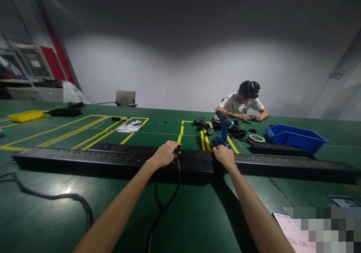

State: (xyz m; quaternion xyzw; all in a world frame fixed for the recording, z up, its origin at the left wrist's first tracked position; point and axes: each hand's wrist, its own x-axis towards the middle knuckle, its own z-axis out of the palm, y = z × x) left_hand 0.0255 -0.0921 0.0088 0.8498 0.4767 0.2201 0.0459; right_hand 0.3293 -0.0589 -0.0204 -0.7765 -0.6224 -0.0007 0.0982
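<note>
On the tabletop (121,211), the cable (178,174) pinched by the left hand (166,154) could be tugged if snagged, with the power strip (197,165) gripped by the right hand (224,155).

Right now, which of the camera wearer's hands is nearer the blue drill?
The right. The right hand is just in front of the blue drill, near its base; the left hand is farther to its left, at the black cable.
</note>
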